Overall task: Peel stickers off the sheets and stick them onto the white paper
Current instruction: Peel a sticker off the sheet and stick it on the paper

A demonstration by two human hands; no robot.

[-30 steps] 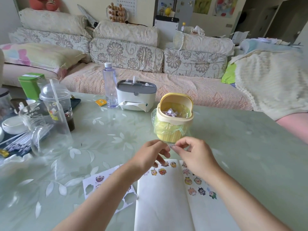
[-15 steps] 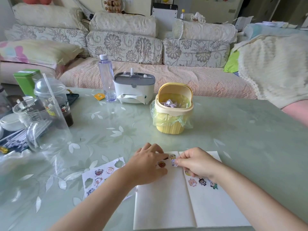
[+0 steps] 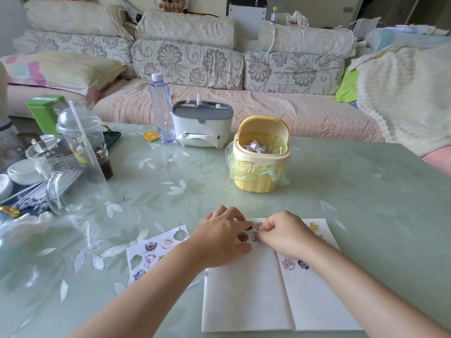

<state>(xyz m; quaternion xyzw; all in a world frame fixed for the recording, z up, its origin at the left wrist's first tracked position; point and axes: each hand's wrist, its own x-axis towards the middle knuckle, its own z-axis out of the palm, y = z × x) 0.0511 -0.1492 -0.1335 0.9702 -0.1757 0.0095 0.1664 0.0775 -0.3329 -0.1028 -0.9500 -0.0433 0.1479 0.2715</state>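
Two hands were close together at the 12 o'clock edge of the white paper point(image 3: 244, 303), nearly touching. The one white paper, creased into two panels, lay flat on the table point(image 3: 353, 196) at 6 o'clock of the view.

The left hand point(image 3: 219, 241) lay flat on the left panel, fingers straight and spread, pressing down. The right hand point(image 3: 286, 236) had its fingers curled, fingertips pinching one bluish sticker point(image 3: 254, 237) against the paper by the crease. Could not tell if it was fully stuck.

Seven other stickers showed on the paper:
- red-brown sticker point(image 3: 242, 237)
- yellow sticker point(image 3: 258, 225)
- a dark one, partly under the left fingers
- star sticker point(image 3: 313, 226)
- a faint one by the right wrist
- pink sticker point(image 3: 288, 263)
- black sticker point(image 3: 303, 265)

One sticker sheet point(image 3: 156, 252) lay at 9 o'clock of the paper, with the left forearm over its right part. At least four stickers and two cut-out gaps showed on it.

One yellow bin point(image 3: 261, 181) stood at 12 o'clock from the hands, well apart, lid tipped back, scraps inside. At 11 o'clock were one tissue box point(image 3: 201, 125) and one clear bottle point(image 3: 161, 106) just beside it. At 9 to 10 o'clock were one domed cup point(image 3: 80, 132) with a straw, one glass measuring cup point(image 3: 48, 157) and one green tin point(image 3: 45, 111).
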